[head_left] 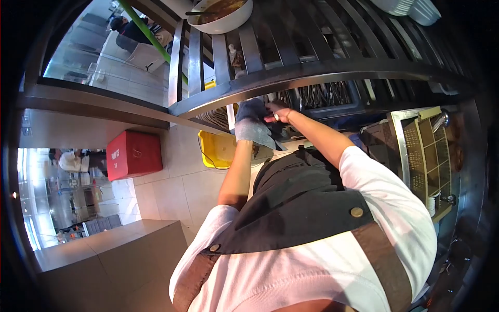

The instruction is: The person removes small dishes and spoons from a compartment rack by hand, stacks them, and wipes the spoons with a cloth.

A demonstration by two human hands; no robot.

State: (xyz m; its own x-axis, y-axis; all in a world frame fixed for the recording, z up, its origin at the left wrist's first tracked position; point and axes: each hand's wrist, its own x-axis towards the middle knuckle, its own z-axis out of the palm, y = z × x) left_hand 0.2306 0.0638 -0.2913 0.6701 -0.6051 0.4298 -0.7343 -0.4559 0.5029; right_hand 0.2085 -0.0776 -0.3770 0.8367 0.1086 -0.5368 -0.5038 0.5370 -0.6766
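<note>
A grey-blue cloth [254, 129] is draped over my left hand [251, 112] below the slatted metal shelf. It hides the fingers, and a loose corner hangs down to the right. My right hand [279, 112] reaches in from the right, its bent fingertips against the cloth's edge. A small pale spot shows at its fingers, too small to name. Close beyond the right hand, under the shelf, several metal utensils [332, 94] lie in a dark tray [332, 113].
A white bowl [228, 21] of soup with a spoon stands on the slatted shelf [291, 78]. Below on the left are a yellow bucket [217, 151] and a red box [135, 155]. A beige compartment rack [427, 156] is at right. Other people appear at far left.
</note>
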